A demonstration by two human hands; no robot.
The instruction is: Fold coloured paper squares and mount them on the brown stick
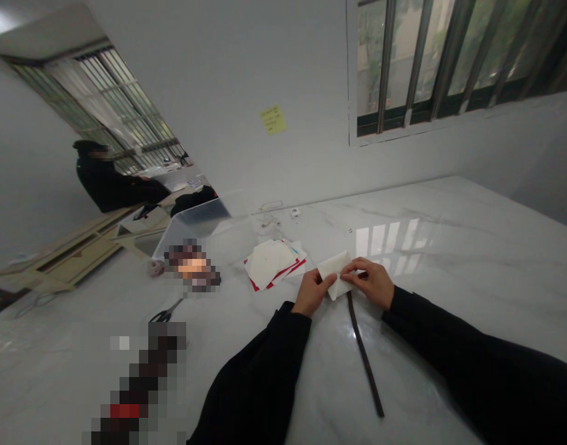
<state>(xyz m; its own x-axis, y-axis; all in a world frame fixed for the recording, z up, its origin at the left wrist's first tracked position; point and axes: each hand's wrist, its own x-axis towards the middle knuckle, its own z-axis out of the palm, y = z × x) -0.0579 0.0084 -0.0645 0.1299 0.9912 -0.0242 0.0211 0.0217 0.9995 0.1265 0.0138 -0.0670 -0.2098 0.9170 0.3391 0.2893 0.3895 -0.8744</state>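
Note:
A small folded piece of off-white paper (333, 264) is held between both hands, just above the white marbled table (422, 346). My left hand (309, 292) grips its left side, with the thumb lying on top. The fingertips of my right hand (373, 283) are pinched together at the paper's middle and right part; anything tiny between them is hidden. A thin, dark brown stick (364, 352) runs from under the paper toward the table's near side. Whether it is fixed to the paper I cannot tell.
Left of my hands lies a pile of cream and red-edged paper sheets (270, 259). Scissors (165, 314) rest farther left, near blurred-out items. Behind are a cable (269, 215), a small white block (295, 213) and a clear plastic bin (186, 216). Another person (107, 182) sits far left.

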